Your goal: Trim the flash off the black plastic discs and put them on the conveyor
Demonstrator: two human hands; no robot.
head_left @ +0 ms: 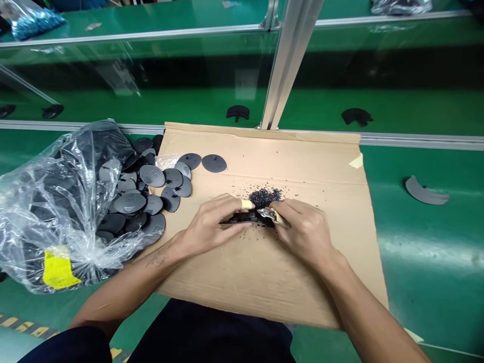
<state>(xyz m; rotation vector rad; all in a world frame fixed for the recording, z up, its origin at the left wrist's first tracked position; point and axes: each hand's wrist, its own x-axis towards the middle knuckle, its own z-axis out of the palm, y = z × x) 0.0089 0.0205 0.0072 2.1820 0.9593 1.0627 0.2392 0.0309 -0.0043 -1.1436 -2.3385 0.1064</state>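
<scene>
My left hand (214,219) is closed on a black plastic part (242,218), pinching it between thumb and fingers. A pale yellow wrap (246,204) covers one of its fingertips. In my right hand (306,227) is a pair of cutting pliers (266,214), its metal jaws against or very near the right end of the part. Just beyond both hands lies a heap of small black plastic bits (264,195), with crumbs scattered around it. Everything rests over a cardboard sheet (264,282). My fingers hide much of the part and the pliers' handles.
At left, a clear plastic bag (75,201) with a yellow label (59,269) spills black oval pieces (152,176) onto the cardboard. One oval (214,163) lies apart. A curved grey piece (426,191) sits on the green bench at right. A metal post (289,65) rises behind.
</scene>
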